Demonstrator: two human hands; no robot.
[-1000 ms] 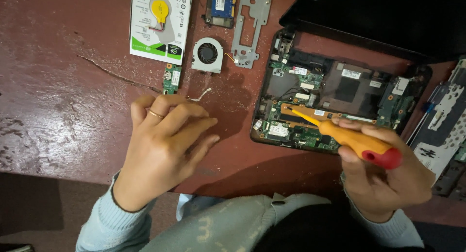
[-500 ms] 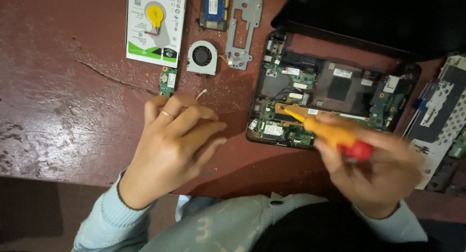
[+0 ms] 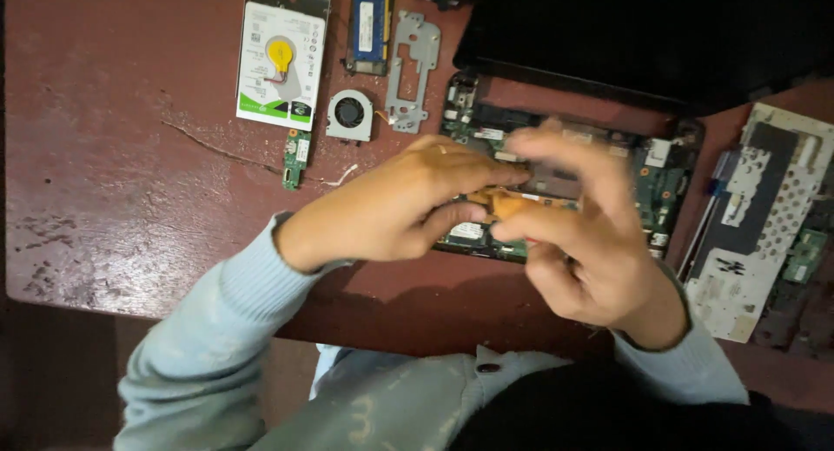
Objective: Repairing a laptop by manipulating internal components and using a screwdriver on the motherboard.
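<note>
Hands now meet over the opened green laptop motherboard [image 3: 565,190]: left hand [image 3: 400,208] has come across from the dark red table [image 3: 104,155], fingers curled, joining right hand [image 3: 582,242] pinching the orange-handled screwdriver [image 3: 508,206].

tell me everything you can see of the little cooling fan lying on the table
The cooling fan is a small, roughly square unit with a pale grey housing, plastic or metal by its look, around a dark round rotor. It lies flat, rotor side up, on the reddish-brown table, out of the laptop. The hard drive is on its left, a grey metal bracket on its right, a small green circuit board below left. Neither hand touches it; whether it touches the bracket cannot be told.
</note>
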